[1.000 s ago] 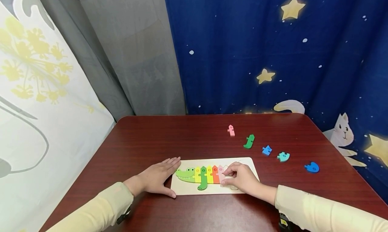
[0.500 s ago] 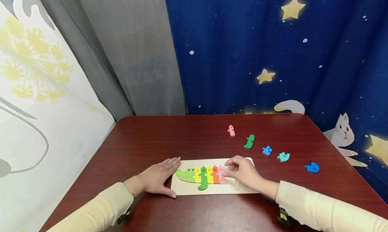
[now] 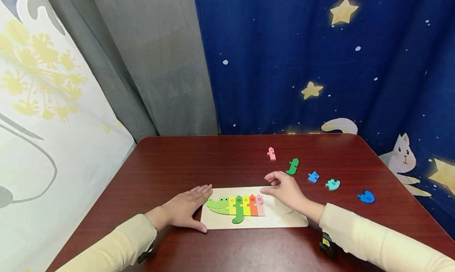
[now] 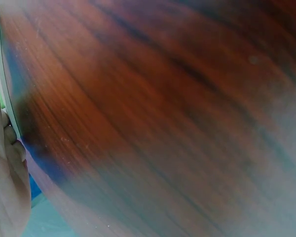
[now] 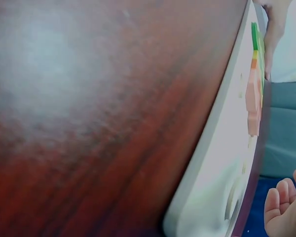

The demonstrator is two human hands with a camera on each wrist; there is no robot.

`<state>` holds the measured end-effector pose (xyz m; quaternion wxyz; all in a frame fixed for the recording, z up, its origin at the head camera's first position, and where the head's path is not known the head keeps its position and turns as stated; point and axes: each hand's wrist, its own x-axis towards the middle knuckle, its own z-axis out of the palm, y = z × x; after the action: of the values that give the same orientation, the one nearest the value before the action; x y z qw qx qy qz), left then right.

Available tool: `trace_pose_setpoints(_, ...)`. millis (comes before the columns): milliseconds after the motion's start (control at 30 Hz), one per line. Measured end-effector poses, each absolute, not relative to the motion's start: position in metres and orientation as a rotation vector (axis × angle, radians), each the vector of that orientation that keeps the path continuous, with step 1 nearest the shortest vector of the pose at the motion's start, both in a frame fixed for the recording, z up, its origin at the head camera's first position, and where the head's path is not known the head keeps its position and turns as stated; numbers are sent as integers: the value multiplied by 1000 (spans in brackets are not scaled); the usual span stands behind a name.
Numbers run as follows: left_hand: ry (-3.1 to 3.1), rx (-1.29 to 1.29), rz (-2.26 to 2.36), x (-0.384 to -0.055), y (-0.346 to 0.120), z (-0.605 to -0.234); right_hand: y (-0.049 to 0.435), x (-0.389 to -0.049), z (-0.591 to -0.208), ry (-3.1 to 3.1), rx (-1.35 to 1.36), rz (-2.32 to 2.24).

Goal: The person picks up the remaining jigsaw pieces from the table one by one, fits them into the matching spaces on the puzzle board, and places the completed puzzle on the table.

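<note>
A pale wooden puzzle board (image 3: 256, 223) lies on the table with a crocodile's green head piece (image 3: 218, 206) at its left. Beside the head, yellow, green, yellow, orange and light pink (image 3: 260, 205) pieces stand side by side in a row. My left hand (image 3: 185, 209) rests with fingers outstretched at the board's left edge. Over the board's upper right part hovers my right hand (image 3: 287, 189), its fingers loosely bent and nothing between them. In the right wrist view, its fingers (image 5: 283, 197) curl above the board's bare end. Bare outlines show on the board's right half.
Loose pieces lie beyond the board: a pink one (image 3: 271, 153), a green leg piece (image 3: 293, 166), a blue one (image 3: 313, 177), a teal one (image 3: 332, 184) and a rounded blue one (image 3: 366, 197). Curtains hang behind the dark red table (image 3: 185, 157).
My right hand has come off the light pink piece and moved up toward the board's far edge, baring more of the board's right side. My left hand stays in place.
</note>
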<state>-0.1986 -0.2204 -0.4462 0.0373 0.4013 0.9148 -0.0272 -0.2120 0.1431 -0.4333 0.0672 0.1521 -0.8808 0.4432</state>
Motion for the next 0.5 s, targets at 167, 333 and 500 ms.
trace_pose_setpoints(167, 2805, 1238, -80, -198, -220, -445, 142, -219, -430, -2662, 451, 1318)
trace_pose_setpoints(333, 2808, 1237, -85, -198, -220, -445, 142, -228, -427, -2647, 436, 1317)
trace_pose_setpoints(500, 2808, 1233, -79, -198, -221, -445, 140, -238, -424, -2652, 346, 1329)
